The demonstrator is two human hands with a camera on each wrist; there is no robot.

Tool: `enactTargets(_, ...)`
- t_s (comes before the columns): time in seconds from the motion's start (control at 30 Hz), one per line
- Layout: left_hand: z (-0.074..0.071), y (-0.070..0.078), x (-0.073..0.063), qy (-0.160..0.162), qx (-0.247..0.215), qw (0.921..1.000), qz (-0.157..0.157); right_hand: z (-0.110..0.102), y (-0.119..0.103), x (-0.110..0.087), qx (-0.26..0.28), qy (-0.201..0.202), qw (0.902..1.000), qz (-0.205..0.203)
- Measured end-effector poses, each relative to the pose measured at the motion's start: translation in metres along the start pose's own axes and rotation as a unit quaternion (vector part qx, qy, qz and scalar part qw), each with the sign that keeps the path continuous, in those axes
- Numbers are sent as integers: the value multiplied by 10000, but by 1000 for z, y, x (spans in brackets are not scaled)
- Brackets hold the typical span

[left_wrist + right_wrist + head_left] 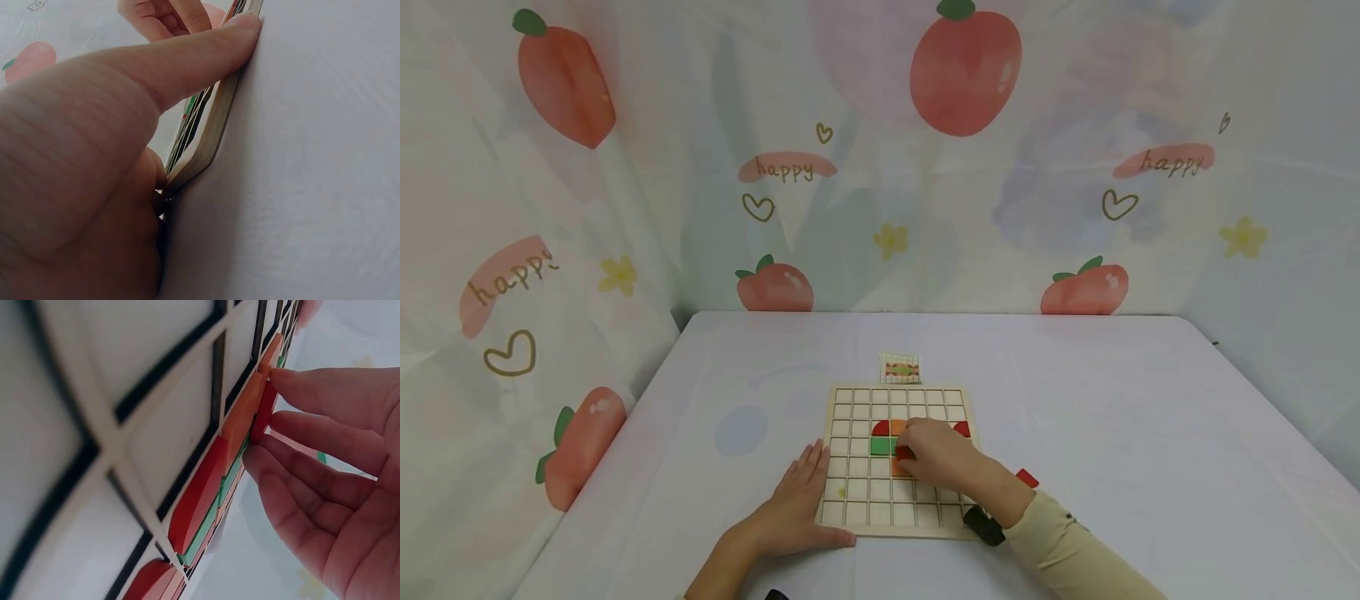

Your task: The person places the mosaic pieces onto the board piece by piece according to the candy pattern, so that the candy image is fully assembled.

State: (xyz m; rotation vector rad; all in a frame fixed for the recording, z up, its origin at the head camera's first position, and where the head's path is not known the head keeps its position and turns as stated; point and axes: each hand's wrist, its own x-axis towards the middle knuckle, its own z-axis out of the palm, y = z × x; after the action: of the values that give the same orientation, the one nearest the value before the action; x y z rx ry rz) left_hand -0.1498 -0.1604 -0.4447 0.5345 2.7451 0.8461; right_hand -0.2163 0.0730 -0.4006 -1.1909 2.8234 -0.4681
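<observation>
A wooden grid board [859, 510] lies on the table. My left hand [792, 506] rests along its left side, fingers straight and thumb stretched along the front edge. Over the middle of the board, my right hand [942, 454] pinches a small red tile [266, 411] between thumb and fingers, low at the grid. Around it sit a green tile [882, 447], a rounded red tile [880, 428], an orange tile [898, 427] and a lower orange tile [898, 468]. Another red tile [962, 429] lies at the right side of the grid. The right hand hides some squares.
Just behind the board lies a pattern card [900, 368] with a printed red, orange and green design. A red piece [1027, 477] is on the white tablecloth [1075, 400], partly behind the right forearm. A fruit-printed curtain [880, 167] hangs behind the table.
</observation>
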Motion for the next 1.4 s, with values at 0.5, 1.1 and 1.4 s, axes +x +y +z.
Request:
enactTargets(0.5, 2, -1, 1, -5, 6, 10000, -13, 2, -2, 1, 110, 57, 9999, -85)
enactTargets(1.1, 1, -2, 0, 10, 6, 10000, 61, 6, -14, 7, -35, -62, 9990, -434)
enactTargets(1.4, 1, -2, 0, -45, -17, 10000, 38, 8, -21, 8, -66, -158, 9989, -427)
